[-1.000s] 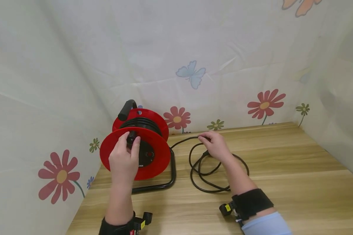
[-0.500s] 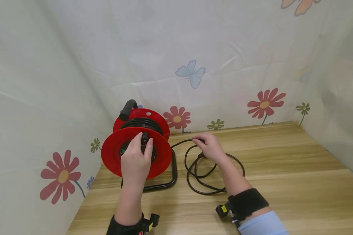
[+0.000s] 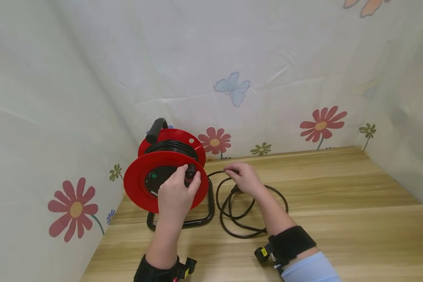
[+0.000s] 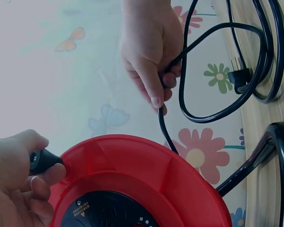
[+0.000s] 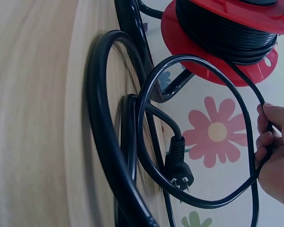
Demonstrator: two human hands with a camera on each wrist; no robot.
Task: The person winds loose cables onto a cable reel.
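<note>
A red cable reel (image 3: 163, 178) on a black tube stand (image 3: 204, 217) stands at the table's back left, with black cable wound on its drum (image 5: 227, 35). My left hand (image 3: 178, 192) grips the black crank knob (image 4: 43, 160) on the reel's front disc (image 4: 146, 175). My right hand (image 3: 243, 178) pinches the black cable (image 4: 169, 75) just right of the reel. Loose loops of the cable (image 3: 246, 231) lie on the wooden table (image 3: 338, 219) under my right forearm. The cable's plug (image 5: 179, 166) lies among the loops.
Flowered plastic sheeting (image 3: 232, 86) walls in the table at the back, left and right. The reel's black carry handle (image 3: 155, 128) sticks up at the back. Bare table stretches right of the loops.
My left hand has carried the crank knob from the disc's upper left round to its right side, turning the reel. The loose loops and my right hand have shifted left toward the reel.
</note>
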